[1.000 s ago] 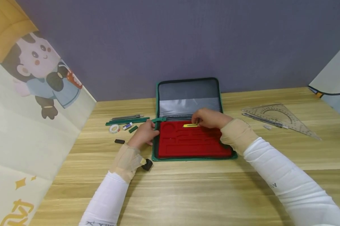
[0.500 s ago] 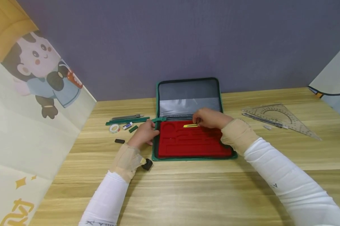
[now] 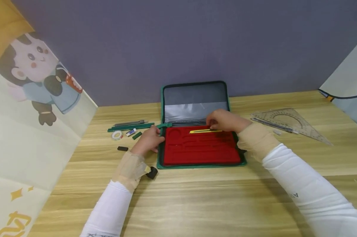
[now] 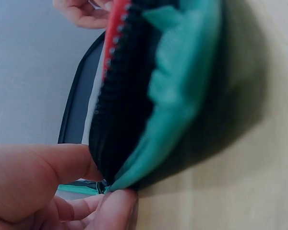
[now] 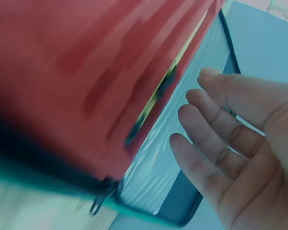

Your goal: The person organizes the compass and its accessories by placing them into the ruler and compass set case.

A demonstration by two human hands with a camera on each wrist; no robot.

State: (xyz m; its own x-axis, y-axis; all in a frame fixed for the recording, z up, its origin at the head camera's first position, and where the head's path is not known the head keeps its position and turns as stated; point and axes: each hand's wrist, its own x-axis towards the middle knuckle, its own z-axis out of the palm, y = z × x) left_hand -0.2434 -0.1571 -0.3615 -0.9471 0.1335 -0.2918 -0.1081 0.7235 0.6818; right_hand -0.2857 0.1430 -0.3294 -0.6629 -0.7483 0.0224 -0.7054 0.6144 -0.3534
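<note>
A green zip case [image 3: 202, 167] lies unfolded on the table, a red moulded tray [image 3: 202, 154] in its near half. A yellow utility knife [image 3: 200, 131] lies along the tray's far edge, in a recess as seen in the right wrist view. My right hand [image 3: 227, 121] is just above the knife; in the right wrist view its fingers [image 5: 194, 153] are apart from the knife, gently bent and holding nothing. At the case's left edge, my left hand [image 3: 149, 141] pinches the zipped border between thumb [image 4: 53, 165] and fingers, near the zip's end.
Left of the case lie green pencils [image 3: 131, 127], a tape roll [image 3: 117, 135], an eraser [image 3: 131, 132], a green block [image 3: 137, 135] and a black piece [image 3: 123, 148]. A clear set square [image 3: 309, 128] and metal compasses [image 3: 273, 125] lie right. A wall rises behind.
My right hand has let go of the yellow utility knife and moved slightly up and right, showing more of it. My left hand keeps its hold on the case edge. The head view shifted slightly.
</note>
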